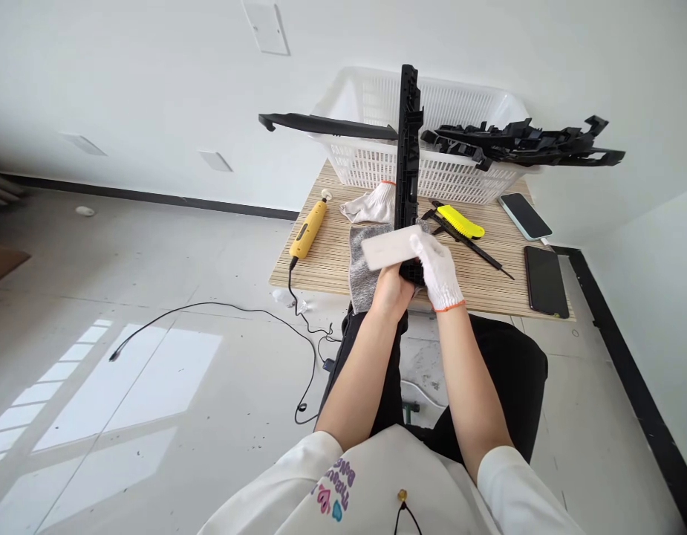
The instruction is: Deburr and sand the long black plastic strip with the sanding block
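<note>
My bare left hand [392, 296] is wrapped round the lower end of a long black plastic part [408, 163], which stands up in front of the basket. On my right hand [437, 269] is a white glove with an orange cuff; its fingers pinch a flat whitish block [388, 248]. The block lies across the black part's lower end, just above my left hand, and hides some of it. Beneath them a grey cloth [362, 282] rests on the wooden table [332, 264].
A white basket [365, 160] holds several black parts [521, 143] that jut over its rim. Also on the table are a yellow corded tool [308, 230], a white glove [373, 204], a yellow brush [460, 222], black calipers [477, 249] and two phones [525, 215] [546, 281].
</note>
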Tool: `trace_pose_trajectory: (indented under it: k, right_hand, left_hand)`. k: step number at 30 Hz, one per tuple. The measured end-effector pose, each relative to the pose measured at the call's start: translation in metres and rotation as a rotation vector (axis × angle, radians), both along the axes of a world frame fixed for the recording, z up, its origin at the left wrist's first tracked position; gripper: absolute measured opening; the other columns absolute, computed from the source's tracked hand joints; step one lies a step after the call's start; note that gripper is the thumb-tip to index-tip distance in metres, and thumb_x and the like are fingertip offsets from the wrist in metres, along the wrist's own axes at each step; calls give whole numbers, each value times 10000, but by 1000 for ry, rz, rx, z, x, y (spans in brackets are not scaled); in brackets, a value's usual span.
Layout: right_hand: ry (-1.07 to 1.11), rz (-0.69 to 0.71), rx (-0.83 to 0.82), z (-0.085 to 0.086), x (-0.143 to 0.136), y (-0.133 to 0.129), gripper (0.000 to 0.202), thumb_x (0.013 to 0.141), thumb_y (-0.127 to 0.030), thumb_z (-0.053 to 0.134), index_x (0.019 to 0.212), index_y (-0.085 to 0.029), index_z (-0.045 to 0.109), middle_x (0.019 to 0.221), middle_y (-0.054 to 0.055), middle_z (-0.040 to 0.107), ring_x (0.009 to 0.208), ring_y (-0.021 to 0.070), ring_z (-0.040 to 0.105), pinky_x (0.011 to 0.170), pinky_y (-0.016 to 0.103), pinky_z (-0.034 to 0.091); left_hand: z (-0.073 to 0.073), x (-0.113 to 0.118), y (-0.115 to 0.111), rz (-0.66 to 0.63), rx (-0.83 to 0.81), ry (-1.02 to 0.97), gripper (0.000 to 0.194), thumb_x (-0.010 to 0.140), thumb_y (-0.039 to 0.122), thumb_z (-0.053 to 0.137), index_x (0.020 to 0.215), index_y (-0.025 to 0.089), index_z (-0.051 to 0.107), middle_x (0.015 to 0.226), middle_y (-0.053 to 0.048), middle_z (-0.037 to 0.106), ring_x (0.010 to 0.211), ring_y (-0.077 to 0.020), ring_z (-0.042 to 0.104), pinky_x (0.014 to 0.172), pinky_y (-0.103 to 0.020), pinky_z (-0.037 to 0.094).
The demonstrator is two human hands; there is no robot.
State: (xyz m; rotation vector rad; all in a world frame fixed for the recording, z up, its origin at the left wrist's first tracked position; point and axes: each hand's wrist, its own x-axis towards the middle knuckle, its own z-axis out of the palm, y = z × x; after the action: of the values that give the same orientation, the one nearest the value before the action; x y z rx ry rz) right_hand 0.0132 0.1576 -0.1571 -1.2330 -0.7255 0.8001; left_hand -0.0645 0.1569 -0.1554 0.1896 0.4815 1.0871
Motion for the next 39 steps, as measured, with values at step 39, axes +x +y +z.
trace_pose_trajectory:
  k: [39]
  right_hand:
    - [-10,72,8,4,-4,-1,303,731,-460,727,865,-188,726,1019,71,720,1069,234,641,1000,388,501]
  left_hand:
    - [-4,-1,1,28,29,11,324,938,99,533,1221,208,644,1152,-60,727,1104,-173,675,1020,-320,508]
